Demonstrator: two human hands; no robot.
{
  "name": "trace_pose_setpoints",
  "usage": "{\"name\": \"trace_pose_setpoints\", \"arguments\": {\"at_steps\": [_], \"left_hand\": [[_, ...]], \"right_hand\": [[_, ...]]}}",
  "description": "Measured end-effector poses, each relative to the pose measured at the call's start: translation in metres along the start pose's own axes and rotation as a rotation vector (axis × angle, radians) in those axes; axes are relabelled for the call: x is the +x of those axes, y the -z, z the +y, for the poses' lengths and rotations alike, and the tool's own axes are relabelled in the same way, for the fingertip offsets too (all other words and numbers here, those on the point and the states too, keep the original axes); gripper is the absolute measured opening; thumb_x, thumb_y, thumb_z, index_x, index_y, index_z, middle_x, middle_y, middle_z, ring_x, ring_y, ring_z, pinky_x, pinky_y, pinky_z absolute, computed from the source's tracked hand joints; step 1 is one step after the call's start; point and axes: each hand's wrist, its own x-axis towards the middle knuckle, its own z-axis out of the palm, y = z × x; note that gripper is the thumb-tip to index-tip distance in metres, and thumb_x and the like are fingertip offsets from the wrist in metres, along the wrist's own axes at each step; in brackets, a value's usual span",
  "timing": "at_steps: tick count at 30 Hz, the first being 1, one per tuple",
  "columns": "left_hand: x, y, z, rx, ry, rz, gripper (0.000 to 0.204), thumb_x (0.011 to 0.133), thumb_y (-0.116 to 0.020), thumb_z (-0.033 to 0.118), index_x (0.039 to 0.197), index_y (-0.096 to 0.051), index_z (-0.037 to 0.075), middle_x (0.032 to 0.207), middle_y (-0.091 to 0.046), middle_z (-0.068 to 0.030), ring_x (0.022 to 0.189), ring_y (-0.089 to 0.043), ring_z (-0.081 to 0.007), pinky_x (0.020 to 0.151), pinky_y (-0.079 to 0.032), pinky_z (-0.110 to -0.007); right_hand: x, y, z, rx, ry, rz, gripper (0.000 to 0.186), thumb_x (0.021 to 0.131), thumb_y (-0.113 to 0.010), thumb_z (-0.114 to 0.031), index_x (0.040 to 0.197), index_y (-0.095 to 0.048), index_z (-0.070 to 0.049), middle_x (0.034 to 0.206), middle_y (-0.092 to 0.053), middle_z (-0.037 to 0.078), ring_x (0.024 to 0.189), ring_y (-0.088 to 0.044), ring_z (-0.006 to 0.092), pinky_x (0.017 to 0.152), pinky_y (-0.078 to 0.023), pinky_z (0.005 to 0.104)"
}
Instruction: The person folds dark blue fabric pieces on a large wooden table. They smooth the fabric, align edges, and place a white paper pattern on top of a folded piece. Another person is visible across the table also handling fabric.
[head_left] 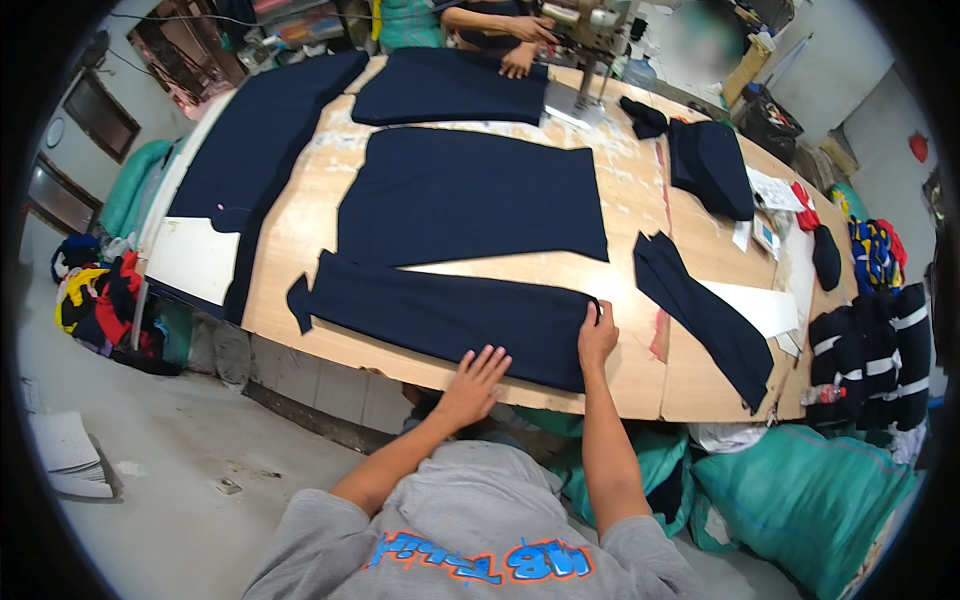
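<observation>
A long navy fabric piece [450, 312] lies along the near edge of the wooden table [285, 270]. Flat on its near edge rests my left hand [473, 390], fingers spread. My right hand [598, 338] grips the piece's right end, with fingertips at its upper corner. Just beyond lies a wider navy fabric panel [470, 195], separated from the long piece by a narrow wedge of bare wood on the right. To the right of my right hand, a narrow navy strip [705, 320] lies at a slant.
Across the table, another person's hand [518, 60] rests on a navy panel [450, 88] beside a cutting machine [580, 60]. A large layered navy stack [265, 135] covers the left side. Folded navy pieces [710, 168] sit at right; green sacks [800, 495] stand below the edge.
</observation>
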Motion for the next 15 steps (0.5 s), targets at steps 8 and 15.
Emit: {"name": "trace_pose_setpoints", "arguments": {"at_steps": [8,15], "left_hand": [[-0.001,0.007,-0.001,0.038,-0.020,-0.026,0.076,0.107,-0.059,0.036,0.171,-0.028,0.010,0.178,-0.027,-0.0130,0.165,-0.022,-0.0329,0.132,-0.018,-0.054],[0.009,0.017,-0.019,-0.100,0.092,0.189,0.055,0.110,-0.055,0.030,0.161,-0.049,0.009,0.171,-0.041,-0.0139,0.159,-0.036,-0.0306,0.126,-0.029,-0.050]], "right_hand": [[0.005,0.012,0.018,-0.214,0.136,-0.002,0.025,0.111,-0.057,-0.034,0.117,-0.067,-0.013,0.067,-0.069,0.018,0.069,-0.069,0.0457,0.070,-0.050,0.0556],[-0.015,0.033,-0.034,-0.192,0.245,0.150,0.031,0.107,-0.058,-0.022,0.132,-0.064,-0.004,0.123,-0.069,0.016,0.116,-0.062,0.0357,0.099,-0.046,0.0518]]}}
